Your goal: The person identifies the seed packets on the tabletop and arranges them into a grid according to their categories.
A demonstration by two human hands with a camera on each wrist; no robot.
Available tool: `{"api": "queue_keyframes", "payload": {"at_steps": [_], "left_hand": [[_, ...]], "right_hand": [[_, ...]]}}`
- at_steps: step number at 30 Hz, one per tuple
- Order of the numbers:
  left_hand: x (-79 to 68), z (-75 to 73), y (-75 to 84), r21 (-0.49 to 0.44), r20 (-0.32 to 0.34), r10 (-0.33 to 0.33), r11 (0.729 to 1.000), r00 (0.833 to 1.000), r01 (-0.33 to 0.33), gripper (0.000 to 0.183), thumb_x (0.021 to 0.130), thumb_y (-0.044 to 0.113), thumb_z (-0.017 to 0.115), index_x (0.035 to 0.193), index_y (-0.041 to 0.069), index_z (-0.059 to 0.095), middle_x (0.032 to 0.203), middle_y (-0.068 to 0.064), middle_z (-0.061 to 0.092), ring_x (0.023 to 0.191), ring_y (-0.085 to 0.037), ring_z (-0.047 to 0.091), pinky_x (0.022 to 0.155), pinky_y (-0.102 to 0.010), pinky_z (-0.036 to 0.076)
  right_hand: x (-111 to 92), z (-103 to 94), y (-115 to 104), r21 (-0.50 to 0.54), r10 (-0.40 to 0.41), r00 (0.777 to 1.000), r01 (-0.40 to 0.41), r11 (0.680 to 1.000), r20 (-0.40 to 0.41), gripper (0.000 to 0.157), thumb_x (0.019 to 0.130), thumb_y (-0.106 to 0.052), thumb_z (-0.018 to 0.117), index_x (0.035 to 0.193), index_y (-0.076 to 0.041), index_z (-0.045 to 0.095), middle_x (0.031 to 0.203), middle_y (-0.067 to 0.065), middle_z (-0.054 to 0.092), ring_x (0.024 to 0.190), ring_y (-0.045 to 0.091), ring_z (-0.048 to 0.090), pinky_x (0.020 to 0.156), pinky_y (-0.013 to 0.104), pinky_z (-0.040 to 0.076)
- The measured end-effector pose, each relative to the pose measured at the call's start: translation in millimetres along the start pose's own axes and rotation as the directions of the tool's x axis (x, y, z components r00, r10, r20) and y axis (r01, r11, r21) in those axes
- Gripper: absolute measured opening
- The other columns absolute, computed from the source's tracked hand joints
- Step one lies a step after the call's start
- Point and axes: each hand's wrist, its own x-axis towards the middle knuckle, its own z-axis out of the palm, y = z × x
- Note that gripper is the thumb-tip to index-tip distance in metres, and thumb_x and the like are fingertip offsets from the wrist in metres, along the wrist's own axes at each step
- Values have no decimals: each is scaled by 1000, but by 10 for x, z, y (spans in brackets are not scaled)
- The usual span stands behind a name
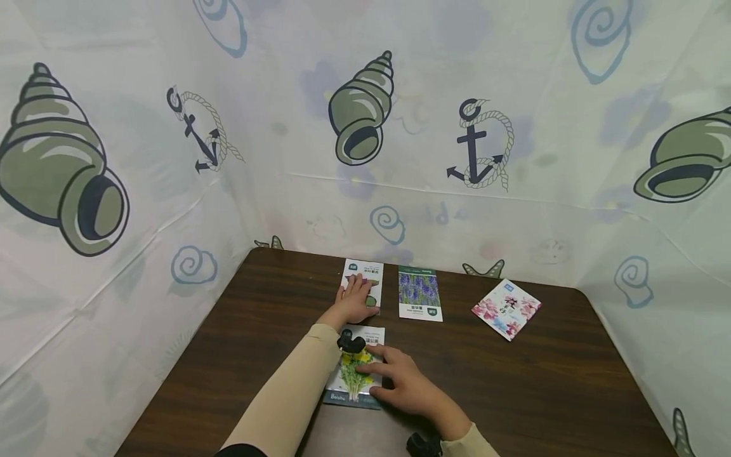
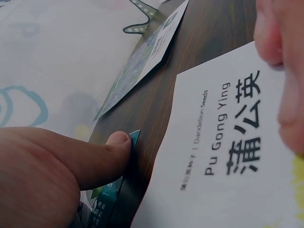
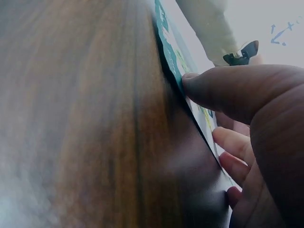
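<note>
My left hand lies with spread fingers on a white seed packet near the table's back edge, covering its middle. In the left wrist view, the left thumb touches that packet's teal edge. Closer in lies the dandelion seed packet, white with yellow flowers and a blue-grey bottom band. My right hand reaches over its right side, fingers loosely extended on its face. The right thumb touches the packet's edge in the right wrist view. The left forearm partly hides the packet's left side.
A packet with purple flowers lies right of the back one. Farther right, a packet with pink blossoms sits at an angle on the dark wooden table. Printed cloth walls the back and sides. Something greyish shows at the front.
</note>
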Motion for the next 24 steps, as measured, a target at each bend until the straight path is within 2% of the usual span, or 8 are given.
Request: {"api": "queue_keyframes", "payload": {"at_steps": [4, 8, 13, 18, 21, 24], "left_hand": [[-19, -12, 8, -5, -5, -1, 1000, 1000, 1, 88, 107, 48, 67, 176, 19, 22, 185, -10, -6, 173, -32, -10, 137, -61, -5], [-18, -14, 11, 0, -5, -2, 1000, 1000, 2, 88, 107, 48, 67, 177, 19, 21, 185, -10, -6, 173, -32, -10, 137, -61, -5], [-23, -12, 20, -2, 5, -8, 1000, 1000, 8, 89, 107, 46, 67, 177, 18, 20, 185, -10, -7, 172, -32, -11, 137, -60, -7], [-25, -3, 37, 7, 0, -12, 1000, 1000, 12, 88, 108, 46, 67, 177, 18, 20, 185, -10, -7, 172, -32, -10, 138, -60, -6], [-20, 1, 40, 22, 5, -15, 1000, 1000, 15, 89, 108, 47, 66, 177, 18, 18, 185, -11, -9, 172, -32, -11, 138, -60, -5], [-13, -2, 40, 39, 25, -24, 999, 999, 23, 90, 109, 48, 64, 178, 19, 14, 184, -11, -14, 172, -31, -15, 137, -61, -6]], "right_hand": [[11, 2, 1, -23, -21, 1000, 20, 1000, -3, 46, 105, -29, 75, 150, -36, 68, 175, 3, 42, 161, 37, 39, 122, 74, 34], [8, 2, 6, 8, -17, 1000, 17, 1000, -4, 46, 105, -28, 75, 150, -36, 68, 176, 4, 39, 164, 39, 34, 123, 77, 31], [-1, 3, 12, 22, -39, 999, 39, 999, -6, 45, 105, -26, 75, 149, -33, 69, 176, 8, 40, 163, 44, 33, 119, 81, 31], [-22, -46, 18, 90, -28, 999, 30, 996, -17, 41, 107, -24, 73, 147, -29, 71, 176, 11, 38, 165, 47, 28, 120, 83, 29], [-48, -124, 39, 110, -19, 998, 25, 994, -52, 37, 107, -22, 71, 144, -26, 73, 175, 14, 39, 165, 49, 25, 120, 83, 28], [-90, -256, 61, 85, -10, 993, 20, 996, -118, 36, 107, -21, 72, 142, -23, 73, 174, 18, 42, 165, 51, 25, 121, 82, 28]]}}
